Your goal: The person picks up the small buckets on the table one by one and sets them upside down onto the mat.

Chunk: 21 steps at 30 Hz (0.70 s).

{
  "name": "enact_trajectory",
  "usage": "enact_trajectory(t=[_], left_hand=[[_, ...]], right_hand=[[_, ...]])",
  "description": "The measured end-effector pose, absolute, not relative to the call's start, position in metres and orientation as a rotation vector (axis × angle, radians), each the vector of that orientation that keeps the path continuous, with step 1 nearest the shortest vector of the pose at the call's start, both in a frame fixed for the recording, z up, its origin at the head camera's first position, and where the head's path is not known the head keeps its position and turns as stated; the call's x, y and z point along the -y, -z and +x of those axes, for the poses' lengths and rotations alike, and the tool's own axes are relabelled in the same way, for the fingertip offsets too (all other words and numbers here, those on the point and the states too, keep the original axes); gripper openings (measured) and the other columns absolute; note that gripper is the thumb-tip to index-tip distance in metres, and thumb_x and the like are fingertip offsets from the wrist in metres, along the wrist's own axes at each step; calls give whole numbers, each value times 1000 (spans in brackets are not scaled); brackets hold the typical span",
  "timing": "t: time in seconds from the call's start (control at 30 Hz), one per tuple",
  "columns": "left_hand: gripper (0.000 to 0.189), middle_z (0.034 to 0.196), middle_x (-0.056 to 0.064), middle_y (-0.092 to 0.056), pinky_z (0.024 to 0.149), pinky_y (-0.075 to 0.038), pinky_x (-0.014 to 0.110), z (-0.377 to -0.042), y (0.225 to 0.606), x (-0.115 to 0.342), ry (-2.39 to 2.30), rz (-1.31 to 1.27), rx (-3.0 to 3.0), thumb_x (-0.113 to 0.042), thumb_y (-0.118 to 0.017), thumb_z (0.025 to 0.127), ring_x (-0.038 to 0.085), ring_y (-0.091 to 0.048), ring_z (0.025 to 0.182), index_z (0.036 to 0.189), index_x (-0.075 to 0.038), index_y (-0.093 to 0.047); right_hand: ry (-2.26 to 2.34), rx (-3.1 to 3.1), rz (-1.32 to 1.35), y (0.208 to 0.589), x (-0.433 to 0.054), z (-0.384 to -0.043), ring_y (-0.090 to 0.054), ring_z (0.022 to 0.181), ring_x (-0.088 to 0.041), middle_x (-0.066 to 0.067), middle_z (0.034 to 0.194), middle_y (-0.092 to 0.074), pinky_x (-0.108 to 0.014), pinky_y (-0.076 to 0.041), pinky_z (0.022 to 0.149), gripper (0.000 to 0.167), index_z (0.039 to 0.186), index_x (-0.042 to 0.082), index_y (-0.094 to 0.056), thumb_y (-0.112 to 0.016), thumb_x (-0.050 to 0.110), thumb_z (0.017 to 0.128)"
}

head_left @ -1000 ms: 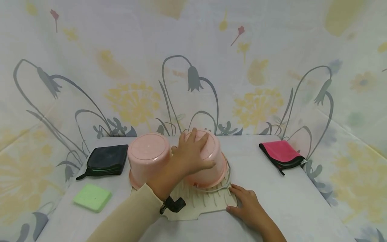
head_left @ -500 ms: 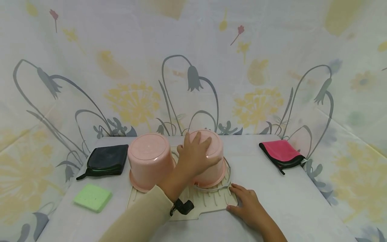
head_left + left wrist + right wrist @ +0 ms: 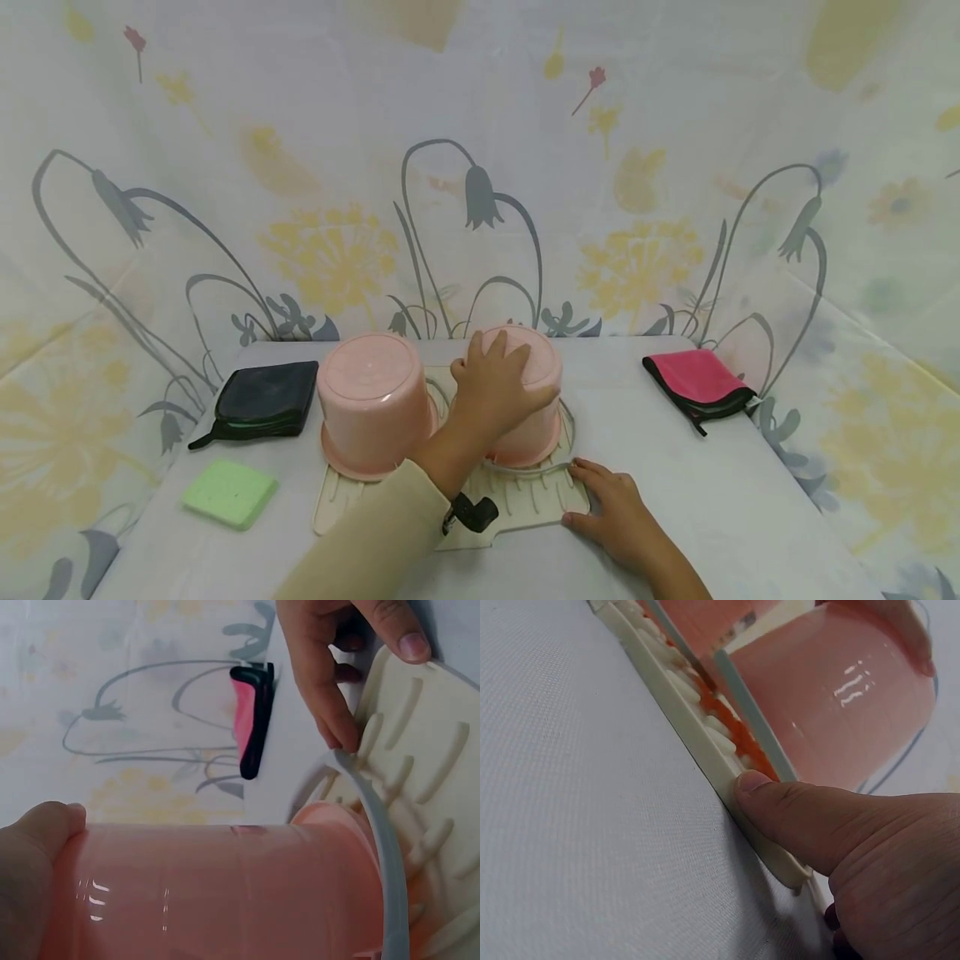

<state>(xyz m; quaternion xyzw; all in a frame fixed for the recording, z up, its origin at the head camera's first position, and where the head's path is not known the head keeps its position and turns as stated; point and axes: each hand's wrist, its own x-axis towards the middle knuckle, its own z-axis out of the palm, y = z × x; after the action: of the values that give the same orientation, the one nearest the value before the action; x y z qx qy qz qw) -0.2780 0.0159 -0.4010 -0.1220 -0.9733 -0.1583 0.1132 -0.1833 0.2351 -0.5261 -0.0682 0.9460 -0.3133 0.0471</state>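
Observation:
Two upturned pink plastic buckets stand side by side on a cream ribbed drying tray (image 3: 517,500). My left hand (image 3: 491,387) grips the base of the right bucket (image 3: 525,437) from above, fingers spread over it and thumb on its side. The left bucket (image 3: 371,408) stands beside my left wrist, untouched. A grey handle (image 3: 382,847) runs round the right bucket's rim in the left wrist view. At the tray's near right corner, my right hand (image 3: 622,517) pinches the edge, its thumb (image 3: 780,806) lying on the rim in the right wrist view. Part of the tray is hidden beneath my left sleeve.
A folded black cloth (image 3: 266,396) and a light green sponge (image 3: 228,493) lie to the left on the white table (image 3: 750,517). Over at the right is a folded pink cloth (image 3: 697,379) with black edging. Floral fabric hangs behind the table.
My left hand has shifted to the right together with the right bucket, widening the gap between the buckets. My right hand has kept its place at the tray's corner.

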Motion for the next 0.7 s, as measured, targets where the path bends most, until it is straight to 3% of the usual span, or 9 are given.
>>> enact_trajectory(t=[0.17, 0.47, 0.7], left_hand=[[77, 160, 5, -48, 100, -42, 69, -278, 407, -22, 437, -364, 2840, -79, -59, 87, 43, -29, 154, 147, -30, -60], [75, 160, 8, -47, 104, -41, 70, -278, 409, -23, 395, -374, 2804, -80, -59, 87, 42, -30, 153, 144, -30, -62], [57, 156, 7, -49, 108, -34, 74, -277, 415, -19, 510, -438, 2634, -63, -62, 93, 38, -39, 146, 137, -26, -65]], right_hand=[[973, -2882, -216, 529, -235, -183, -44, 123, -17, 3, 160, -51, -46, -44, 104, 73, 146, 19, -62, -88, 44, 82], [963, -2917, -256, 524, -234, -183, -47, 128, -26, -1, 158, -52, -51, -44, 106, 73, 145, 15, -63, -89, 41, 82], [974, -2910, -245, 524, -235, -182, -47, 125, -23, -1, 158, -53, -48, -45, 104, 73, 145, 15, -63, -89, 41, 81]])
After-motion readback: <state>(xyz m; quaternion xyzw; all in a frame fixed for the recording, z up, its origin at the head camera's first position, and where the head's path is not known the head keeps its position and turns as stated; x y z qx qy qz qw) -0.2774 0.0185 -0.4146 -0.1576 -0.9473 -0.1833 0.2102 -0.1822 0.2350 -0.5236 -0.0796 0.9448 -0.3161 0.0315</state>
